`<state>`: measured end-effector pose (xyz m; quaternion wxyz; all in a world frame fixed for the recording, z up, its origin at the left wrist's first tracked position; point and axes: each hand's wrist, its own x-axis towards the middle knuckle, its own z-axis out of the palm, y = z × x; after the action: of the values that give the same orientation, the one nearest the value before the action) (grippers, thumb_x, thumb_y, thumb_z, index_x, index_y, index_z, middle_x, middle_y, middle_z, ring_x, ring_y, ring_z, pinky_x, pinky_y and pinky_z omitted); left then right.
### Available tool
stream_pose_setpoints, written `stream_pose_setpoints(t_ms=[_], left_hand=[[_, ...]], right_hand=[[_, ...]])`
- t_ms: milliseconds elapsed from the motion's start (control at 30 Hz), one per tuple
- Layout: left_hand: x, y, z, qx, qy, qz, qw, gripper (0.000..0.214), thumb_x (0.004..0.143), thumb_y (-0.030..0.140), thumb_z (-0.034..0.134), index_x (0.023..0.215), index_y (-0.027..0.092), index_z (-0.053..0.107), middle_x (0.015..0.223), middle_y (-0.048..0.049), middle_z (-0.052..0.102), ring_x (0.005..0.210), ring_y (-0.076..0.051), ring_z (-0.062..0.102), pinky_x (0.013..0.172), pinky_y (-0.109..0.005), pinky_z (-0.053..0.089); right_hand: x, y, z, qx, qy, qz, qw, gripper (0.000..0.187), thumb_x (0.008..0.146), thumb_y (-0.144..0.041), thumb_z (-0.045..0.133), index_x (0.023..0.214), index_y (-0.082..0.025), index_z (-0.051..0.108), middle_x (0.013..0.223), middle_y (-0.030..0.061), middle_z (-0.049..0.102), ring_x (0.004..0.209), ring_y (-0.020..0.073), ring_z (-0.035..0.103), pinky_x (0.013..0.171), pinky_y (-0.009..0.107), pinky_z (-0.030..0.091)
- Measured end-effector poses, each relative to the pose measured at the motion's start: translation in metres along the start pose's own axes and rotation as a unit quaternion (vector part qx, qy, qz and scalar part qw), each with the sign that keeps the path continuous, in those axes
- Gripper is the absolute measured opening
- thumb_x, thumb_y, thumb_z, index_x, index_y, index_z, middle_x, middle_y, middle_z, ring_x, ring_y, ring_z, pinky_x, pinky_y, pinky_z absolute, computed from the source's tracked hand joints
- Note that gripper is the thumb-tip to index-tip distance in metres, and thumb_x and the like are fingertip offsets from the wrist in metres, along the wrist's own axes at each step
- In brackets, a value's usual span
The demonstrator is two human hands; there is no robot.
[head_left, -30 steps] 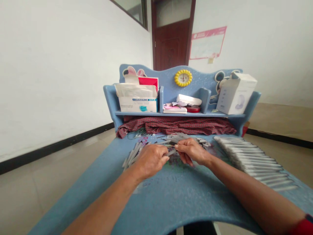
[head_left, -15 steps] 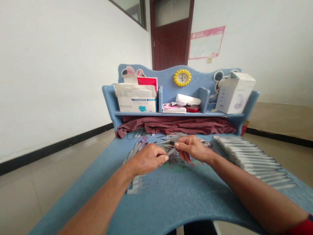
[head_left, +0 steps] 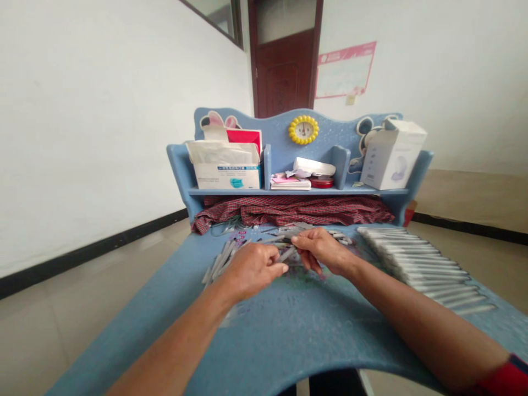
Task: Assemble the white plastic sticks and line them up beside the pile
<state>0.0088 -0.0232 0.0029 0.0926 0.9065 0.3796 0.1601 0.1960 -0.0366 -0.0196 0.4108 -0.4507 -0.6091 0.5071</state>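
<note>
Above the middle of the blue desk (head_left: 264, 352), my two hands meet at a slim translucent pen part (head_left: 287, 254). My left hand (head_left: 256, 269) has its thumb and fingers closed on the near end. The fingertips of my right hand (head_left: 324, 250) pinch the far end. Whether it is one piece or two joined ones I cannot tell. Beside my left hand lies a bunch of translucent pen tubes (head_left: 220, 263). Behind my hands, loose pen parts (head_left: 299, 228) are scattered, partly hidden by my fingers. To the right of my right hand, several pens (head_left: 421, 264) lie in a long row.
A blue shelf (head_left: 295, 192) rises at the desk's back, bearing a mask box (head_left: 226, 173), papers (head_left: 291, 182), a red tin (head_left: 322, 182) and a white box (head_left: 394, 157). Checked cloth (head_left: 297, 210) is bunched underneath. A yellow-rimmed clock (head_left: 303, 130) is on the backboard.
My left hand has come slightly closer to my right, which still pinches the pen part. The whole view has shifted a little. Small pieces left of my left forearm are now mostly covered.
</note>
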Motion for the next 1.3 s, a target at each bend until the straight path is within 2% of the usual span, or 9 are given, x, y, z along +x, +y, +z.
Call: stream_pose_setpoints(t_ms=[100,200,300,367,533,667,833,1067,1300], left_hand=[[0.0,-0.001,-0.01,-0.106,-0.084,0.003,0.991,0.033,0.079,0.036,0.046,0.056,0.015,0.057,0.05,0.0031,0.049,0.048,-0.009,0.043,0.048,-0.021,0.028],[0.0,-0.001,-0.015,-0.172,-0.111,0.011,0.979,0.031,0.077,0.033,0.046,0.054,0.015,0.056,0.051,0.003,0.051,0.049,-0.009,0.044,0.049,-0.02,0.031],[0.001,0.001,-0.011,-0.159,-0.067,-0.015,0.985,0.024,0.074,0.031,0.05,0.056,0.015,0.056,0.05,0.0039,0.05,0.049,-0.009,0.044,0.049,-0.02,0.03],[0.002,0.001,-0.005,-0.108,-0.023,-0.02,0.994,0.021,0.072,0.029,0.053,0.055,0.016,0.056,0.049,0.0041,0.048,0.049,-0.009,0.044,0.049,-0.02,0.028],[0.001,0.003,0.007,0.037,0.056,0.03,0.997,0.019,0.073,0.025,0.054,0.056,0.017,0.054,0.053,0.0021,0.051,0.051,-0.01,0.043,0.052,-0.023,0.026],[0.002,0.003,0.005,0.028,0.054,0.011,0.998,0.021,0.073,0.028,0.054,0.055,0.017,0.053,0.051,0.0028,0.05,0.049,-0.01,0.042,0.05,-0.023,0.025],[0.003,0.004,0.0,-0.028,0.043,-0.019,0.998,0.023,0.071,0.029,0.054,0.053,0.016,0.053,0.047,0.0038,0.05,0.048,-0.009,0.043,0.048,-0.022,0.024],[0.004,0.002,0.001,-0.067,0.033,-0.035,0.997,0.022,0.071,0.032,0.055,0.055,0.016,0.056,0.048,0.0038,0.051,0.049,-0.01,0.044,0.048,-0.022,0.025],[0.003,0.003,0.003,-0.043,0.035,-0.017,0.998,0.02,0.071,0.029,0.056,0.055,0.016,0.054,0.05,0.0036,0.052,0.05,-0.01,0.045,0.049,-0.022,0.027]], right_hand=[[-0.003,-0.003,-0.002,-0.008,-0.021,-0.047,0.999,0.036,0.079,-0.046,0.051,0.059,-0.017,0.044,0.039,-0.0045,0.053,0.024,0.0063,0.04,0.025,0.017,0.026],[-0.004,-0.003,-0.004,-0.034,-0.022,-0.072,0.997,0.038,0.08,-0.047,0.051,0.058,-0.017,0.044,0.04,-0.0042,0.053,0.025,0.0057,0.041,0.026,0.016,0.027],[-0.004,-0.002,-0.004,-0.044,-0.013,-0.069,0.997,0.038,0.08,-0.046,0.05,0.056,-0.017,0.043,0.038,-0.0051,0.052,0.024,0.0055,0.039,0.025,0.016,0.026],[-0.002,0.001,-0.002,-0.038,0.002,-0.046,0.998,0.038,0.081,-0.044,0.049,0.055,-0.018,0.043,0.035,-0.0059,0.05,0.021,0.0056,0.036,0.023,0.016,0.024],[0.002,0.005,0.004,-0.006,0.036,0.03,0.999,0.036,0.082,-0.041,0.046,0.054,-0.018,0.042,0.03,-0.0053,0.047,0.017,0.006,0.031,0.02,0.018,0.018],[0.004,0.006,0.0,0.013,0.037,0.047,0.998,0.04,0.082,-0.047,0.046,0.056,-0.016,0.047,0.032,-0.0032,0.05,0.018,0.0069,0.035,0.021,0.018,0.021],[0.006,0.007,-0.012,0.03,0.032,0.014,0.999,0.053,0.08,-0.062,0.038,0.063,-0.014,0.052,0.038,-0.0003,0.055,0.023,0.0081,0.042,0.025,0.017,0.03],[0.004,0.01,-0.021,0.012,-0.03,-0.053,0.998,0.04,0.073,-0.053,0.057,0.068,-0.015,0.048,0.049,-0.0008,0.06,0.031,0.0086,0.049,0.031,0.017,0.034],[0.002,0.012,-0.018,-0.011,-0.056,-0.065,0.996,0.037,0.079,-0.049,0.051,0.064,-0.016,0.046,0.049,-0.0021,0.059,0.032,0.0075,0.049,0.033,0.017,0.034]])
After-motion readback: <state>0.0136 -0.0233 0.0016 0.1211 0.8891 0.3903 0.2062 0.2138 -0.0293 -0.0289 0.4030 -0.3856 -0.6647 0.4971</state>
